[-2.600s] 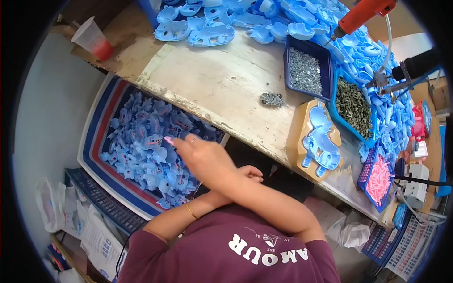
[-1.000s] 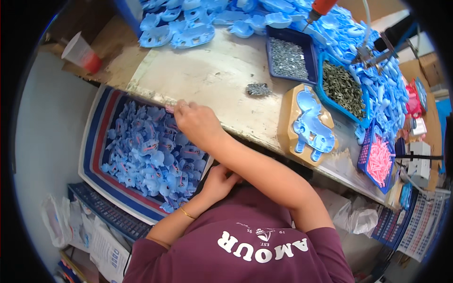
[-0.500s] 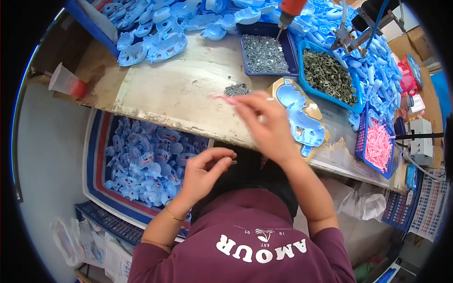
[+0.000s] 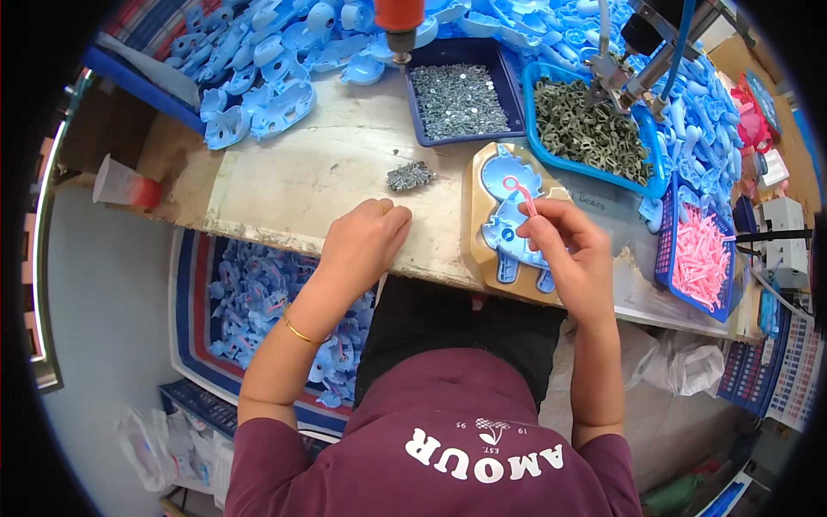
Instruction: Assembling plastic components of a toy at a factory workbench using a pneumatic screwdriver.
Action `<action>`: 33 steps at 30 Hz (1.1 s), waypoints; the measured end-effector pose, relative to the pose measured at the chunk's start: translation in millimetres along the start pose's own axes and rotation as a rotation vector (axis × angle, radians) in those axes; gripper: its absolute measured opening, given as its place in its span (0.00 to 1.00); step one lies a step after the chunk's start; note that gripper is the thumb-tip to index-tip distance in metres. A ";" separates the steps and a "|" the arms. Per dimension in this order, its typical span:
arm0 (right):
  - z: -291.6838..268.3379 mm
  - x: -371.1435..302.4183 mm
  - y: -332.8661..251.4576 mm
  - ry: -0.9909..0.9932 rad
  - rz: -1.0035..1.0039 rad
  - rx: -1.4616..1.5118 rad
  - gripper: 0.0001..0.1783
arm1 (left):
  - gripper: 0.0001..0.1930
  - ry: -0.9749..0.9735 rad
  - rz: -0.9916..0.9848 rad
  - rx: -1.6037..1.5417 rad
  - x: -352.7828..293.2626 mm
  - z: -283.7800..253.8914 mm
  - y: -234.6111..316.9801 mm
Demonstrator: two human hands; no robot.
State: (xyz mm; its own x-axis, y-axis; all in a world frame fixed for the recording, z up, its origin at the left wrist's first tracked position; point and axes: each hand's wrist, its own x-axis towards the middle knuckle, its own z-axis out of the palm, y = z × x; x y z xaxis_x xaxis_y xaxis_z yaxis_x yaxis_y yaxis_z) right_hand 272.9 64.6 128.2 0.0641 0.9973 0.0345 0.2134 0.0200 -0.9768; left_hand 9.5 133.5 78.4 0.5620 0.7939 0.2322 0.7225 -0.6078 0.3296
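Observation:
Between the thumb and fingers of my right hand (image 4: 568, 246) is a thin pink plastic strip with a ring at its end (image 4: 520, 190). It is held over a blue plastic toy half-shell (image 4: 504, 231), which lies hollow side up in a tan fixture block (image 4: 475, 207). My left hand (image 4: 366, 234) is closed at the table's front edge, knuckles up; whatever its fingers hold is hidden. Just beyond that hand sits a small heap of screws (image 4: 410, 177) on the worn tabletop (image 4: 301, 172).
A dark blue tray of screws (image 4: 461, 99) and a light blue basket of metal clips (image 4: 590, 129) stand behind the fixture. An orange-red driver (image 4: 399, 26) hangs above. Pink strips fill a basket (image 4: 696, 258) at right. Blue shells (image 4: 276, 103) pile at the back; a lined bin (image 4: 258, 302) sits below left.
My right hand has carried the pink strip rightward from near the screw heap to over the blue shell. My left hand has risen to the table edge. The driver appears farther left as the view shifted.

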 end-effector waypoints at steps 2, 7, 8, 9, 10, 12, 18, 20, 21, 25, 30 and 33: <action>-6.7 -0.7 3.3 0.011 0.017 0.030 0.13 | 0.03 -0.039 0.017 0.043 3.2 -0.4 0.4; -14.7 1.4 7.4 -0.022 0.023 0.059 0.13 | 0.02 -0.050 0.053 0.119 6.5 8.7 -4.7; -15.1 1.6 7.5 -0.033 0.032 0.057 0.13 | 0.02 -0.032 0.017 0.107 6.4 9.6 -7.1; -15.8 0.9 7.7 -0.031 0.034 0.060 0.13 | 0.03 -0.016 -0.014 0.091 9.9 8.3 -6.5; -16.5 0.0 7.7 -0.022 0.030 0.071 0.13 | 0.03 -0.020 -0.011 0.092 14.9 4.5 -6.8; -17.2 0.0 8.4 -0.012 0.027 0.086 0.13 | 0.05 0.143 -0.020 -0.092 27.5 -7.7 -7.2; -24.2 2.8 8.6 -0.035 0.060 0.045 0.13 | 0.08 0.017 -0.253 -0.457 41.4 -13.9 3.5; -25.7 4.5 6.3 -0.098 0.030 -0.050 0.12 | 0.09 -0.004 -0.328 -0.809 47.3 -8.4 11.3; -25.2 6.0 3.8 -0.088 0.031 -0.053 0.12 | 0.10 -0.021 -0.415 -1.154 50.5 -5.2 15.5; -16.2 11.6 -5.3 -0.175 -0.027 -0.210 0.10 | 0.12 -0.153 -0.497 -1.393 62.6 -1.9 43.4; -16.5 13.8 -1.7 -0.116 -0.040 -0.288 0.09 | 0.12 -0.180 -0.451 -1.371 67.1 9.2 58.0; -17.9 10.6 7.1 -0.042 -0.047 -0.245 0.09 | 0.11 -0.182 -0.463 -1.329 69.0 8.8 61.0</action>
State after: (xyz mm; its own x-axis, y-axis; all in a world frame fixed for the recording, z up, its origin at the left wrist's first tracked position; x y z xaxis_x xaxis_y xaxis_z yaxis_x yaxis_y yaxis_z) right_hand 292.5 74.1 125.4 0.0091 0.9978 0.0653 0.4453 0.0545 -0.8937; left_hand 95.9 151.0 106.5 0.4994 0.8384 -0.2184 -0.0009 0.2526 0.9676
